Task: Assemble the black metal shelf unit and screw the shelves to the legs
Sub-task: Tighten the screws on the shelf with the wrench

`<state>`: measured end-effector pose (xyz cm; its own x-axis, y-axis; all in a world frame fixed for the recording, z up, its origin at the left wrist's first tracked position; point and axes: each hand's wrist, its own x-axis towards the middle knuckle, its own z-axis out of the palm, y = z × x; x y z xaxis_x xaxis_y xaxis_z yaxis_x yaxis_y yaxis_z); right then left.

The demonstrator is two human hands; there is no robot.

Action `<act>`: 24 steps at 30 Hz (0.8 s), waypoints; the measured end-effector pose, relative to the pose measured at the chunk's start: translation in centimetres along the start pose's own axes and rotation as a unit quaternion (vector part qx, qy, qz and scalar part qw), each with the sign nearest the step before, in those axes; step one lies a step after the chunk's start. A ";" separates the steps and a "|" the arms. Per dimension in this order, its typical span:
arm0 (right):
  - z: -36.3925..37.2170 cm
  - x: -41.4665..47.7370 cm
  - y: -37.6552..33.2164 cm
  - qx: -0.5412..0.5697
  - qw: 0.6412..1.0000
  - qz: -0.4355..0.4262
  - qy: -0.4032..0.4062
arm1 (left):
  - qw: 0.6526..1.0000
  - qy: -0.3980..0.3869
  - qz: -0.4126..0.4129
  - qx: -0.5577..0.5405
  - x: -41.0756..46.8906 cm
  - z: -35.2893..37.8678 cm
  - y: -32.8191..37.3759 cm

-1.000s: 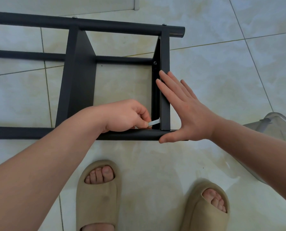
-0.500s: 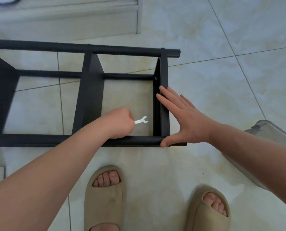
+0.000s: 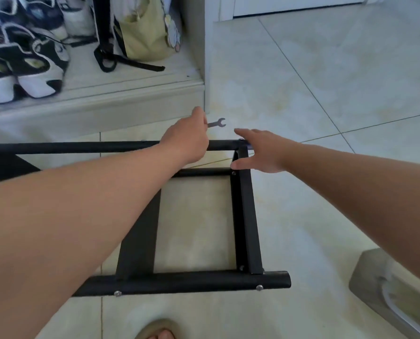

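Pale floor tiles [image 3: 326,216] carry the black shelf unit [image 3: 249,216], lying on its side with shelves already joined to the legs and bolt heads [image 3: 259,287] seated along the near leg [image 3: 179,282]. Tightening the far corner seems to be what remains: the left hand [image 3: 187,140] pinches a small wrench [image 3: 217,123] just beyond the far leg [image 3: 81,147], while the right hand [image 3: 260,150], fingers spread and empty, reaches to that corner. Forearms [image 3: 81,216] hide part of the shelf unit, and its left end is cut off.

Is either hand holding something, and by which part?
The left hand pinches the small wrench by its handle end; its forked end is free. The right hand grips nothing.
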<state>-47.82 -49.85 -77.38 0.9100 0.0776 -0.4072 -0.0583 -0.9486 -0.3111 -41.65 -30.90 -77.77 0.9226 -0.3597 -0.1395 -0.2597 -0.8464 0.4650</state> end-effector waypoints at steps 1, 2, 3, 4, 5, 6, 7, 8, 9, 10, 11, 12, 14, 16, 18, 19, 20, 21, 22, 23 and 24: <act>0.4 0.7 0.3 -0.008 1.000 0.007 -0.002 | 1.000 -0.014 -0.011 -0.007 0.9 0.0 -0.5; 0.9 1.2 0.5 -0.013 1.000 0.010 0.006 | 0.999 -0.023 -0.023 -0.005 1.5 0.1 -1.1; 1.4 1.4 0.7 -0.016 1.000 0.008 0.019 | 0.999 -0.029 -0.032 0.006 1.9 0.2 -1.7; 1.7 1.5 0.8 -0.017 0.999 0.005 0.033 | 0.998 -0.039 -0.038 0.023 2.2 0.4 -2.1; 1.8 1.6 1.0 -0.020 0.999 0.000 0.043 | 0.997 -0.055 -0.040 0.040 2.3 0.7 -2.4; 1.9 1.5 1.0 -0.024 0.998 -0.006 0.050 | 0.995 -0.077 -0.041 0.052 2.2 0.9 -2.5; 1.9 1.3 0.9 -0.027 0.998 -0.011 0.055 | 0.993 -0.099 -0.043 0.055 2.0 1.1 -2.5; 2.0 0.9 0.8 -0.029 0.998 -0.014 0.060 | 0.991 -0.117 -0.047 0.050 1.6 1.2 -2.3; 2.0 0.3 0.6 -0.029 0.998 -0.013 0.060 | 0.989 -0.129 -0.051 0.041 1.1 1.2 -2.0; 2.0 -0.6 0.4 -0.028 0.998 -0.009 0.057 | 0.989 -0.137 -0.053 0.035 0.3 1.2 -1.6; 1.9 -1.7 0.1 -0.030 0.998 -0.005 0.052 | 0.989 -0.139 -0.048 0.034 -0.6 1.1 -1.1; 1.8 -2.9 -0.3 -0.037 0.998 -0.002 0.049 | 0.989 -0.136 -0.039 0.037 -1.7 0.8 -0.7; 1.3 -5.6 -1.1 -0.052 0.997 0.004 0.055 | 0.992 -0.117 -0.016 0.044 -4.1 0.0 0.3; 0.4 -8.4 -2.0 -0.055 0.996 0.014 0.074 | 0.995 -0.090 0.005 0.050 -6.2 -1.4 1.4; -0.7 -11.1 -3.1 -0.069 0.992 0.021 0.100 | 0.997 -0.062 0.022 0.042 -8.3 -3.1 2.6; -1.1 -12.6 -3.6 -0.078 0.990 0.020 0.114 | 0.998 -0.049 0.030 0.039 -9.5 -4.0 3.2; -1.5 -14.0 -4.1 -0.082 0.989 0.018 0.125 | 0.998 -0.040 0.038 0.039 -10.7 -4.8 3.7; -1.7 -15.5 -4.6 -0.077 0.988 0.015 0.134 | 0.997 -0.035 0.045 0.041 -11.9 -5.5 4.2; -1.8 -17.1 -5.0 -0.062 0.988 0.014 0.139 | 0.997 -0.035 0.050 0.046 -13.2 -6.0 4.6; -1.7 -18.6 -5.4 -0.041 0.989 0.016 0.141 | 0.996 -0.039 0.052 0.053 -14.5 -6.5 5.0; -1.5 -20.2 -5.8 -0.020 0.989 0.023 0.142 | 0.996 -0.045 0.050 0.060 -15.8 -6.8 5.5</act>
<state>-65.24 -46.39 -66.05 0.9857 -0.0486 -0.1611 -0.0901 -0.9611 -0.2612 -55.71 -27.15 -67.05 0.8625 -0.4737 -0.1782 -0.3865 -0.8437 0.3725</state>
